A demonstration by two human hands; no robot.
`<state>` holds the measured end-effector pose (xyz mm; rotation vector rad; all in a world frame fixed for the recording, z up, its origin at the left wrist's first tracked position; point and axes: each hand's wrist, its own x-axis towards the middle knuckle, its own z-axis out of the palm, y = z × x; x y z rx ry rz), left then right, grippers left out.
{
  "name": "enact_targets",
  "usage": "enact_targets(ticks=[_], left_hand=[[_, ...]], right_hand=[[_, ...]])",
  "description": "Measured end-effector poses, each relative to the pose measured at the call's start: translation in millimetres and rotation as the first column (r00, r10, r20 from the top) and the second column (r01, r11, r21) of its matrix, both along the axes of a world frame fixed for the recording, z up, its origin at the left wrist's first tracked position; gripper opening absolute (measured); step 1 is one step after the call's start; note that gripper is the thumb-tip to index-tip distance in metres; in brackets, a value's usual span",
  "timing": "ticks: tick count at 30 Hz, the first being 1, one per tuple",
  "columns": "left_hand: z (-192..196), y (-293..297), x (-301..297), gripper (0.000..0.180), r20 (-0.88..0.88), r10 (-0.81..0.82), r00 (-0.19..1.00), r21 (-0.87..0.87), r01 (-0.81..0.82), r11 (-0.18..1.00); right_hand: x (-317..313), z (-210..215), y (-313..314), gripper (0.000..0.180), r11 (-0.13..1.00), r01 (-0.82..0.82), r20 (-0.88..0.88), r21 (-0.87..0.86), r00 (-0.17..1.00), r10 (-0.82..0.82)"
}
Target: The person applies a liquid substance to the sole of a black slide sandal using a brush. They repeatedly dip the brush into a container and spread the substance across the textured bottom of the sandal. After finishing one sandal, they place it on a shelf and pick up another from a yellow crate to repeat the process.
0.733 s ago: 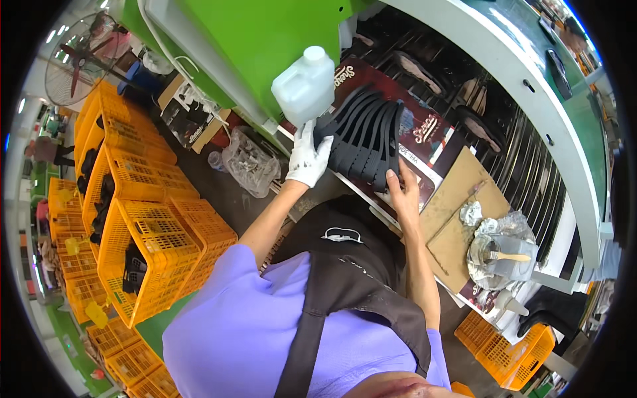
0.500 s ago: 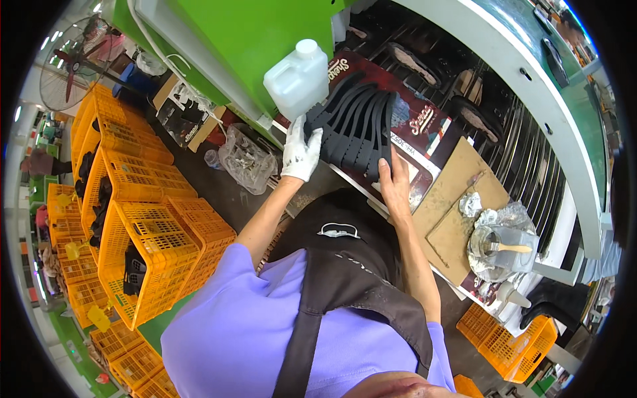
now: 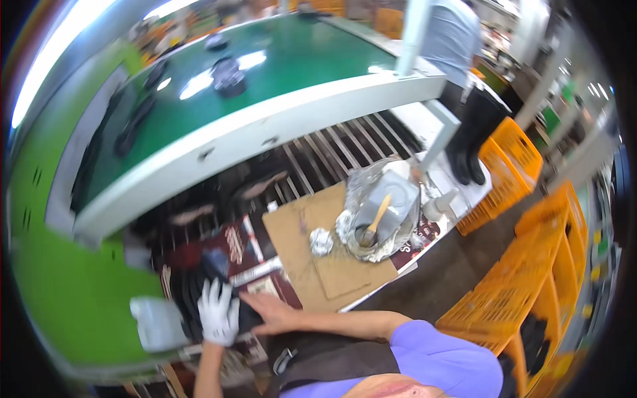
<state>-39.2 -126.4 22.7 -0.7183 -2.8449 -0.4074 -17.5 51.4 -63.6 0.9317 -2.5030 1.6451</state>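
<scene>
My left hand [image 3: 218, 313], in a white glove, lies with fingers apart over a stack of black strap-like strips [image 3: 188, 292]. The strips rest on a dark red printed board or box [image 3: 233, 247], partly hidden beneath the glove. Bare, my right hand [image 3: 273, 313] reaches in at the right side of the stack with its fingers stretched out. Whether its fingertips touch the strips is blurred. A translucent white plastic jug [image 3: 158, 325] stands just left of the stack.
Brown cardboard [image 3: 312, 272] lies right of my hands, with a foil-wrapped tub [image 3: 368, 247] and a brush [image 3: 381, 212]. Beyond run metal rollers [image 3: 332, 156] and a green belt [image 3: 292, 53]. Black boots [image 3: 474, 136] and orange crates [image 3: 514, 255] stand rightward; a person [image 3: 451, 43] is behind.
My view has swung to the right, bringing in the green belt and the boots. My left hand has moved from the strips' left end onto the stack; my right hand stays on its right side.
</scene>
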Motion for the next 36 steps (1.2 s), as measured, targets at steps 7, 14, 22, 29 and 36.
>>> enact_targets(ticks=[7,14,22,29,36], left_hand=[[-22,-3,-13,0.033,0.061,0.010,0.998,0.127,-0.018,0.992],[-14,1,-14,0.045,0.088,-0.023,0.996,-0.061,0.029,0.998],[-9,4,-17,0.037,0.070,-0.006,0.997,-0.031,0.008,0.999],[-5,8,-16,0.032,0.027,-0.006,1.000,0.010,0.006,1.000],[-15,3,-13,0.037,-0.002,-0.012,1.000,0.009,0.012,1.000]], right_hand=[[6,1,2,0.094,0.979,0.084,0.047,0.188,0.994,-0.094],[5,0,1,0.094,0.982,0.049,0.082,0.180,0.995,-0.065],[0,1,-2,0.095,0.986,0.071,0.053,0.149,0.995,-0.079],[1,2,0,0.092,0.984,0.106,-0.002,0.144,0.994,-0.107],[3,0,-1,0.093,0.982,0.115,-0.032,0.148,0.993,-0.111]])
